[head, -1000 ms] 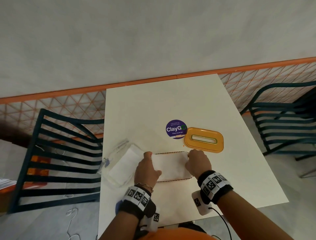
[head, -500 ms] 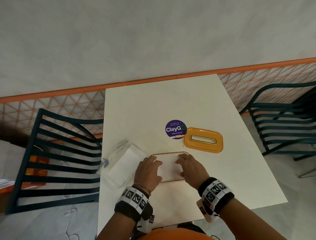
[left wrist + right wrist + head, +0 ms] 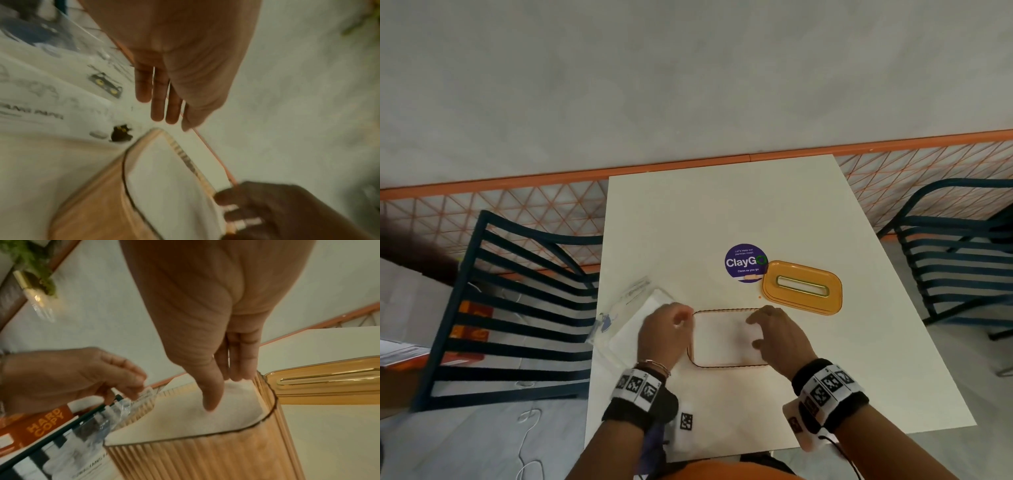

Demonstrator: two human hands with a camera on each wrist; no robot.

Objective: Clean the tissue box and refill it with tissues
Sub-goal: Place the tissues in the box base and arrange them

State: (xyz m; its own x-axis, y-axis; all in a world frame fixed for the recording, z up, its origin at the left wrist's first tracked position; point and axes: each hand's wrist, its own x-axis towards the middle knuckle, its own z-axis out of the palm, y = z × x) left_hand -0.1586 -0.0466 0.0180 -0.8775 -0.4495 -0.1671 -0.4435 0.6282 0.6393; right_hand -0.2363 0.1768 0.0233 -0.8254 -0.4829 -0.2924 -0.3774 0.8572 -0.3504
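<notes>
The amber ribbed tissue box point(image 3: 726, 366) stands open-topped near the table's front, filled with white tissues point(image 3: 722, 337). My right hand point(image 3: 774, 332) reaches into its right end, straight fingers point(image 3: 211, 399) pressing down on the tissues point(image 3: 185, 418) beside the box wall point(image 3: 205, 459). My left hand point(image 3: 667, 329) hovers just off the box's left end, over the clear plastic tissue pack point(image 3: 633, 318). Its fingers point(image 3: 158, 112) hang straight and hold nothing. The orange lid point(image 3: 803, 291) with its slot lies flat behind the box to the right, apart from it.
A round purple ClayGo sticker point(image 3: 745, 263) is on the white table point(image 3: 722, 205). Dark slatted chairs stand at the left point(image 3: 517, 308) and right point(image 3: 955, 257). An orange mesh railing point(image 3: 517, 209) runs behind. An orange "HARD COPY" book point(image 3: 45, 420) lies on the left chair.
Both hands lay on the tissues in the box. My left hand has since slid off to the left, above the pack; my right hand has shifted to the box's right end.
</notes>
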